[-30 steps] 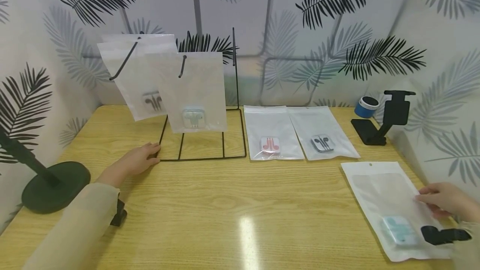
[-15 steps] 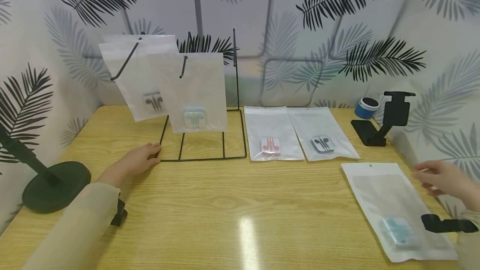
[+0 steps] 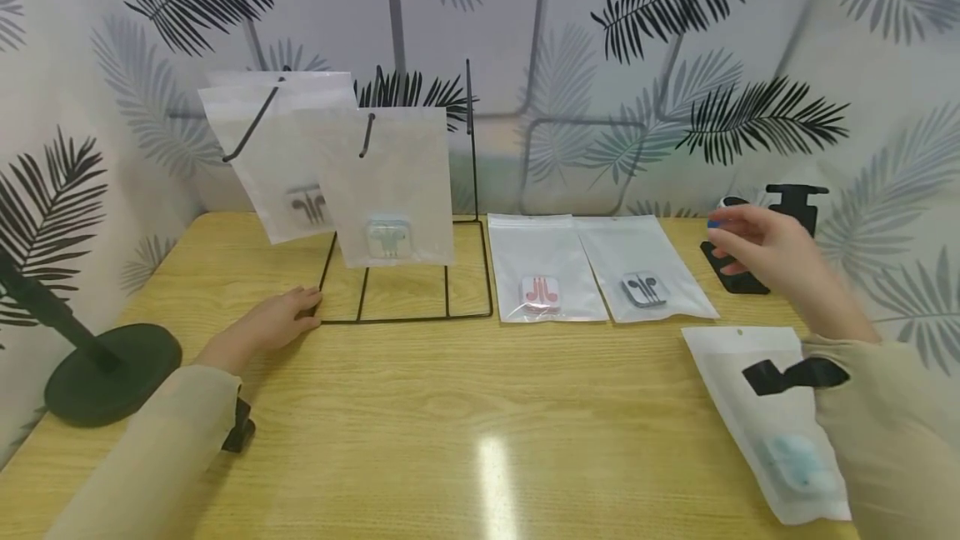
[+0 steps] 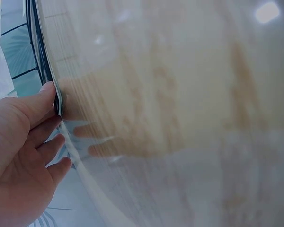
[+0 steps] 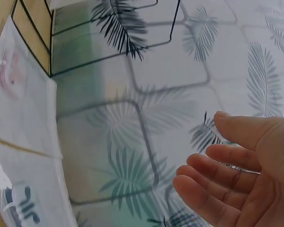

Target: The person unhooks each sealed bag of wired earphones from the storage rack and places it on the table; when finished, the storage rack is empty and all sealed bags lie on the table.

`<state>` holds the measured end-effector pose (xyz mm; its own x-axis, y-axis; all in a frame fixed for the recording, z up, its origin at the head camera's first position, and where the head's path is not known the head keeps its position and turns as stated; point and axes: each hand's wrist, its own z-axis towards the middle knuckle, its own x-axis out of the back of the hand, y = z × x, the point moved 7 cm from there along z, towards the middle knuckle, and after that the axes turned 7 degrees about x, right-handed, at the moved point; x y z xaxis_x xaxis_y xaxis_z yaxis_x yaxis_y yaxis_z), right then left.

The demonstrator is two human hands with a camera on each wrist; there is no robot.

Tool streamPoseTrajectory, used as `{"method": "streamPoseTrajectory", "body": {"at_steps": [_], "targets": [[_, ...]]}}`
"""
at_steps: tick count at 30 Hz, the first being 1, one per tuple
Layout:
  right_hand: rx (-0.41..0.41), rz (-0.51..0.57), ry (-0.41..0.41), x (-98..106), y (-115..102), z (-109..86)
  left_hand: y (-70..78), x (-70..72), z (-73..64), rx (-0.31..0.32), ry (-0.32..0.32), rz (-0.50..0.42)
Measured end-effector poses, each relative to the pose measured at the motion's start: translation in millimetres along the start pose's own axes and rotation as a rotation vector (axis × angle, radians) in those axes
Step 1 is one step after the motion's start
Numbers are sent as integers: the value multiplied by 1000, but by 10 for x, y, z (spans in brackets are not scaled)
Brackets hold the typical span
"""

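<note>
My left hand [image 3: 277, 319] rests on the wooden table at the front left corner of a black wire display rack [image 3: 405, 319]. In the left wrist view, the thumb and forefinger of this hand [image 4: 28, 137] pinch the rack's dark wire [image 4: 40, 42]. Several white zip bags [image 3: 397, 173] with boxed earphones hang from the rack's hooks. My right hand [image 3: 765, 252] is raised over the right back of the table, fingers loosely bent and holding nothing. Close by lie two flat bags, one with red earphones [image 3: 540, 293] and one with black earphones [image 3: 643, 289].
A larger white bag [image 3: 750, 390] with a pale blue item lies at the right, partly under the right forearm. Behind the right hand stand a black phone stand [image 3: 795, 202] and a mostly hidden blue jar. A dark green round base [image 3: 112, 373] stands at the left.
My right hand has left the larger bag at the right, risen and moved forward and left to the back of the table. The left hand and the rack have stayed put.
</note>
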<state>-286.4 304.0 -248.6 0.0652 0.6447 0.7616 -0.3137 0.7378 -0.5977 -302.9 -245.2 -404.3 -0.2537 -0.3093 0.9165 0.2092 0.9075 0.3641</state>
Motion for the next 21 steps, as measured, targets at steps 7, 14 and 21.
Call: {"method": "streamPoseTrajectory", "body": {"at_steps": [7, 14, 21], "targets": [[137, 121, -3, -370, -593, 446, -15, -15, 8, -5, 2, 10], [235, 290, -34, -785, -993, 901, 1, -3, 11, -8, 8, 11], [236, 400, -148, -1292, -1336, 1201, 4, -8, 3, 1, -2, 15]]}}
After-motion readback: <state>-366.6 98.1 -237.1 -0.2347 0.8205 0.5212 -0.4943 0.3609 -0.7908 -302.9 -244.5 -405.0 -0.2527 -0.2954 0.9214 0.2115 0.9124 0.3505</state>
